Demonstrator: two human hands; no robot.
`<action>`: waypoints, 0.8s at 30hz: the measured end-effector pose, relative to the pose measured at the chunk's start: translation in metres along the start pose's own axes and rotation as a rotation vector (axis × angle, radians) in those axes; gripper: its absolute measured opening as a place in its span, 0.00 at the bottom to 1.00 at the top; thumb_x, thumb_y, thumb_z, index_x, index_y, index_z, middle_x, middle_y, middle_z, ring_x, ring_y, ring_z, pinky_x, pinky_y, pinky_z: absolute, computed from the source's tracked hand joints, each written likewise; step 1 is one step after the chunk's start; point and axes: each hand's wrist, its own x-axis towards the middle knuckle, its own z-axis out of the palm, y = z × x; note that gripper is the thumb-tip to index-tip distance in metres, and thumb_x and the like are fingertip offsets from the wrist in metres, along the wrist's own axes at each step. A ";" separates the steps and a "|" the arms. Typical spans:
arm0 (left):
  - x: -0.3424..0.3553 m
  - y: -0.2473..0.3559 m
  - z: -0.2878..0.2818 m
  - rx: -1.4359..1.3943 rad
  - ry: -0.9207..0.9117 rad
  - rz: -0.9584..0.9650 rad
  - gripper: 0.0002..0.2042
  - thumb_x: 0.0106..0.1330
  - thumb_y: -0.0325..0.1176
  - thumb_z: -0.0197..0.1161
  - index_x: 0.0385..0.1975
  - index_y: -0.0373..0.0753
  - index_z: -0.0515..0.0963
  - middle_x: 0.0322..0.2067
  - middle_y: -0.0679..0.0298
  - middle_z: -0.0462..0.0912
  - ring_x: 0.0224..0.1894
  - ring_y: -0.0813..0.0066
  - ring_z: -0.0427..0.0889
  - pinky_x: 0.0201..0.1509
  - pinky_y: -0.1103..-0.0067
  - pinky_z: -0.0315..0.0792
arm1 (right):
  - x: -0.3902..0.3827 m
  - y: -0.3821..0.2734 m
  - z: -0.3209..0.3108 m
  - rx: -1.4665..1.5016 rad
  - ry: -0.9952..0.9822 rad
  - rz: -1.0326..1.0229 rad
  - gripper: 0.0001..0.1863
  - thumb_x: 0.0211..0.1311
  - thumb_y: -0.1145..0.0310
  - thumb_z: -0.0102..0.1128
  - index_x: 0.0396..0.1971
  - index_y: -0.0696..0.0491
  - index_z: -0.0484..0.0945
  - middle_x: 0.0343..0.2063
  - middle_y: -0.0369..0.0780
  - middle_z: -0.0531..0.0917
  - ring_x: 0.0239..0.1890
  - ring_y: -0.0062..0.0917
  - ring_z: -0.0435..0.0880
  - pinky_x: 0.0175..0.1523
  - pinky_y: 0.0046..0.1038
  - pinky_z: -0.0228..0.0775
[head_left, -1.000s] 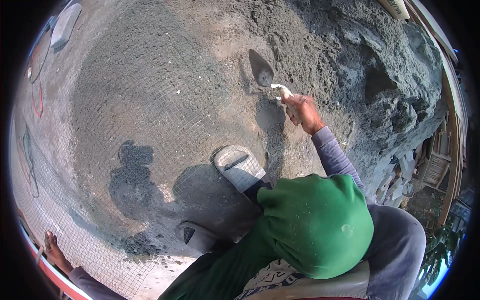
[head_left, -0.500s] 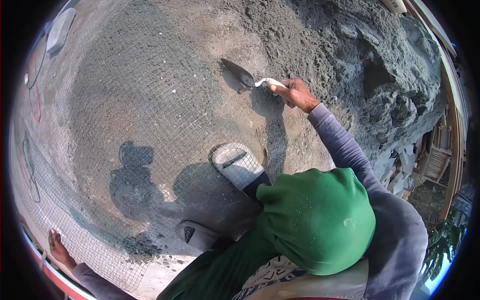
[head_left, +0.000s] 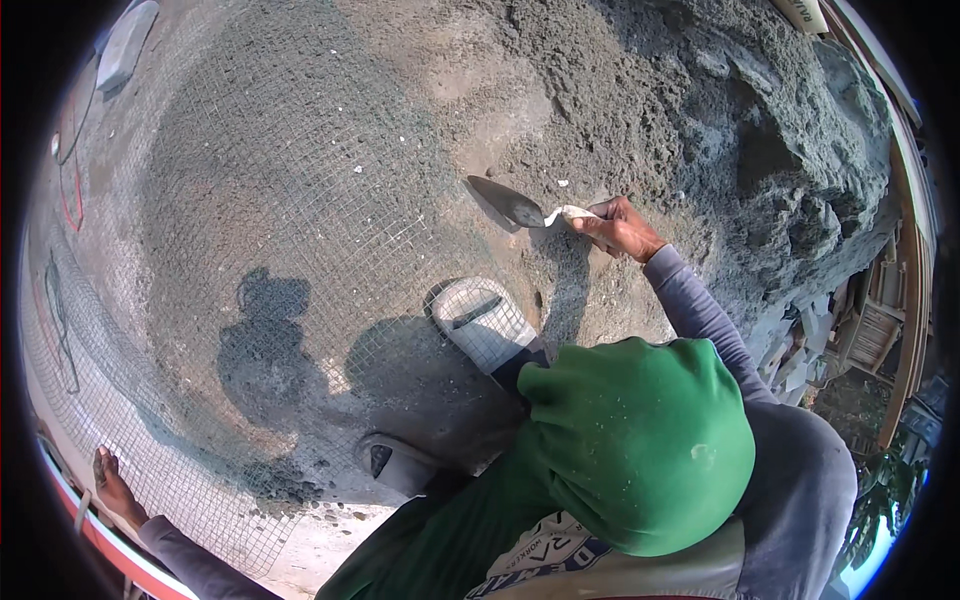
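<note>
In my right hand [head_left: 622, 230] is a pointed mason's trowel [head_left: 510, 203], gripped by its pale handle. Its blade points left, just over the sandy ground beside a grey heap of sand-like mix [head_left: 640, 110]. At the lower left, my left hand [head_left: 118, 488] has its fingers at the edge of a wire mesh sheet [head_left: 215, 505]. That mesh spreads over the middle of the view and passes in front of one of my shoes [head_left: 485, 318]. Grey, gritty material [head_left: 280, 110] shows through the mesh. Part of the left hand's grip is hard to make out.
A pale block [head_left: 127, 45] lies at the upper left, near a red cord [head_left: 72, 195]. Wooden boards [head_left: 908, 300] and broken pieces [head_left: 800, 345] line the right side. A red and white edge [head_left: 105, 545] runs below my left hand. My green-clad knee [head_left: 645, 450] fills the lower right.
My right hand has moved right and nearer with the trowel. The left hand stays at the mesh edge, shifted only slightly.
</note>
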 end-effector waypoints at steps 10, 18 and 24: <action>-0.004 -0.014 -0.006 0.047 0.018 -0.046 0.26 0.82 0.42 0.64 0.70 0.27 0.78 0.64 0.48 0.84 0.66 0.60 0.83 0.76 0.68 0.73 | -0.003 0.021 -0.033 -0.033 0.181 -0.014 0.24 0.74 0.46 0.71 0.33 0.55 0.87 0.15 0.31 0.77 0.15 0.16 0.72 0.21 0.26 0.60; -0.014 0.010 0.017 0.096 0.004 -0.073 0.24 0.82 0.39 0.63 0.69 0.29 0.79 0.65 0.49 0.85 0.67 0.59 0.83 0.78 0.68 0.72 | -0.095 0.054 0.009 -0.292 0.078 0.056 0.31 0.66 0.40 0.75 0.48 0.57 0.91 0.27 0.38 0.88 0.32 0.22 0.83 0.37 0.33 0.72; 0.010 -0.004 0.008 0.037 -0.126 0.088 0.25 0.81 0.41 0.64 0.69 0.30 0.79 0.67 0.50 0.84 0.67 0.59 0.83 0.77 0.68 0.73 | -0.115 0.107 -0.010 -0.230 0.354 0.115 0.30 0.67 0.41 0.74 0.48 0.55 0.91 0.29 0.41 0.91 0.33 0.27 0.87 0.41 0.38 0.77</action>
